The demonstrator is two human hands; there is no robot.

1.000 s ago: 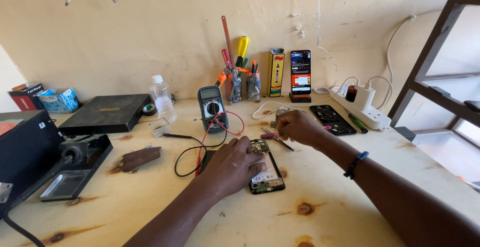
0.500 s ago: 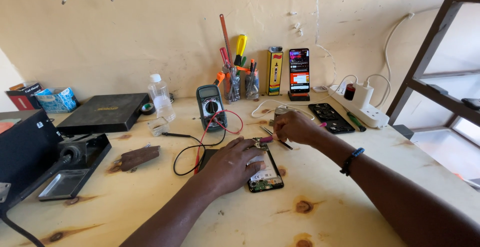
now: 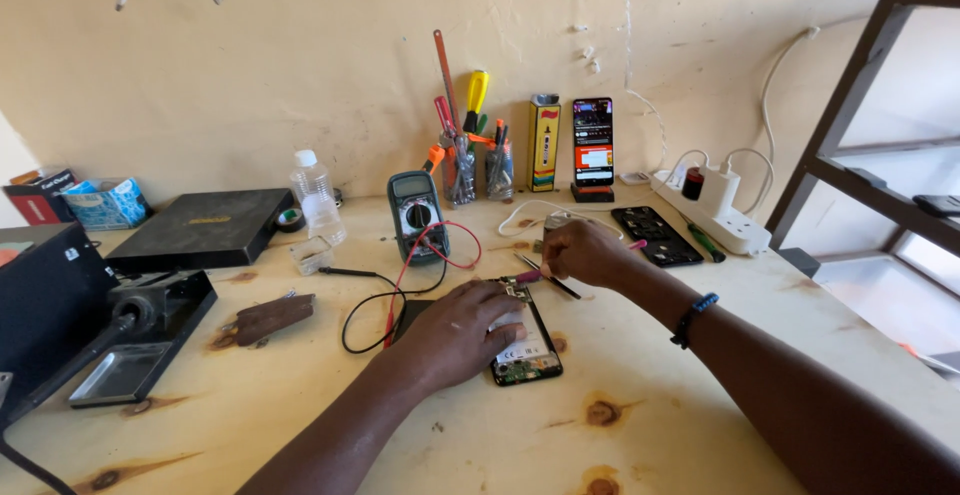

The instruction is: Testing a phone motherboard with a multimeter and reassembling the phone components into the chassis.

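**Bench: two hands at an opened phone**

- Left hand (image 3: pixel 462 330): palm down, fingers spread and pressed flat on the phone (image 3: pixel 525 340); pinning it, not clenched.
- Phone: back off, circuit board showing, flat on the table (image 3: pixel 640 435); its near end sticks out just beyond the left fingertips, its far end reaches the right hand.
- Right hand (image 3: pixel 585 253): just beyond the left hand, fingers pinched on tweezers (image 3: pixel 545 275); a dark band (image 3: pixel 695 317) on its wrist.
- Tweezers: thin, dark, slanting out from under the right fingers, lying near the phone's far end; whether the tip touches the board cannot be told.
- Meter (image 3: pixel 417 215): beyond the left hand, propped up; its red and black leads (image 3: pixel 395 285) loop down to the left hand's outer side.
- Second phone (image 3: pixel 655 235): dark, flat, just right of the right hand.
- Power strip (image 3: pixel 715 215): farther right of that hand, plugs in it.
- Lit phone (image 3: pixel 593 145): upright against the wall, beyond the right hand.
- Tool cups (image 3: pixel 470 170): beyond both hands, holding screwdrivers.
- Bottle (image 3: pixel 315 195): clear, well left of the meter.
- Black box (image 3: pixel 205 230): flat, far left of the left hand.
- Holder (image 3: pixel 140 340): black, with a metal tray, at the far left edge.
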